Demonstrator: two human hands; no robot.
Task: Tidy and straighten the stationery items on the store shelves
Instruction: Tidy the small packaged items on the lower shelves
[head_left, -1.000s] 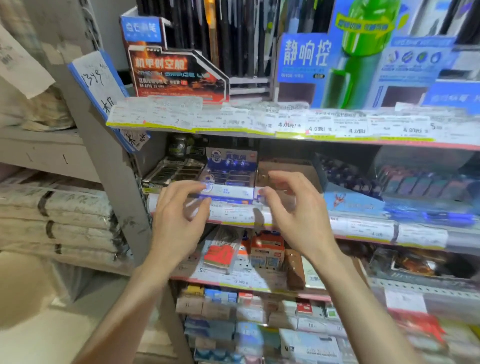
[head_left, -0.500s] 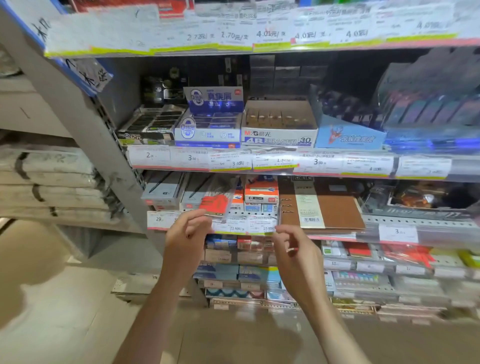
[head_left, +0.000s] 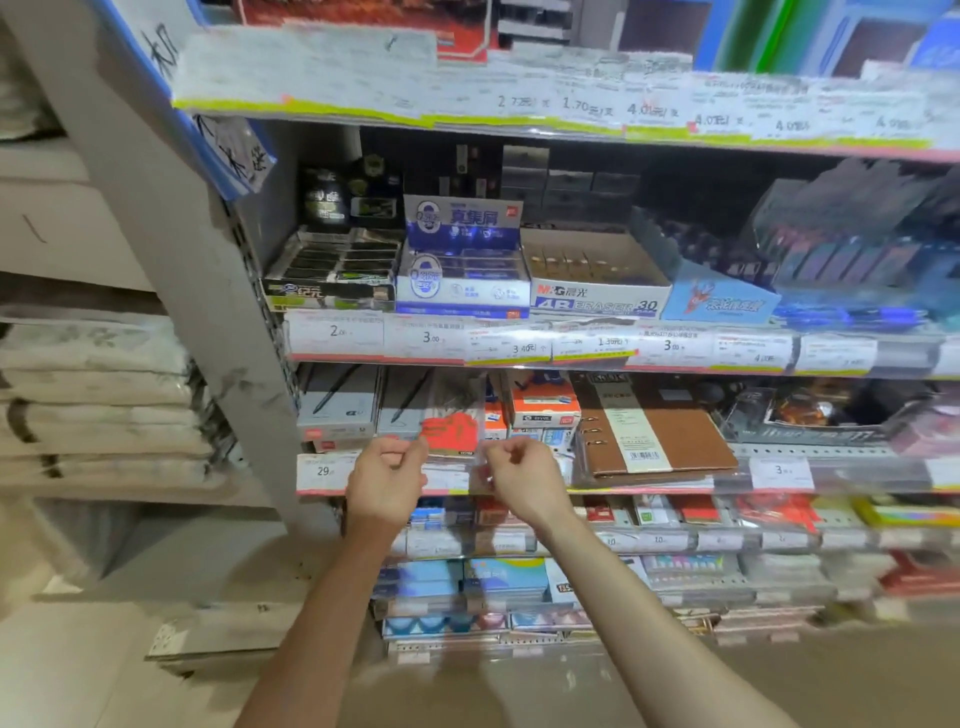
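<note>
Both hands – left hand (head_left: 387, 480), right hand (head_left: 524, 480) – pinch the lower corners of the clear red-printed packet (head_left: 451, 428) at the third shelf's price rail (head_left: 324, 472) – best to square it upright, pulling evenly, beside the orange boxes (head_left: 543, 402).

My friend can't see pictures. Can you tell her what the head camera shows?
Two hands reach to a store shelf: the left hand and right hand pinch a clear packet with a red card at the shelf edge. A brown notebook lies to its right, and eraser boxes sit one shelf up.
</note>
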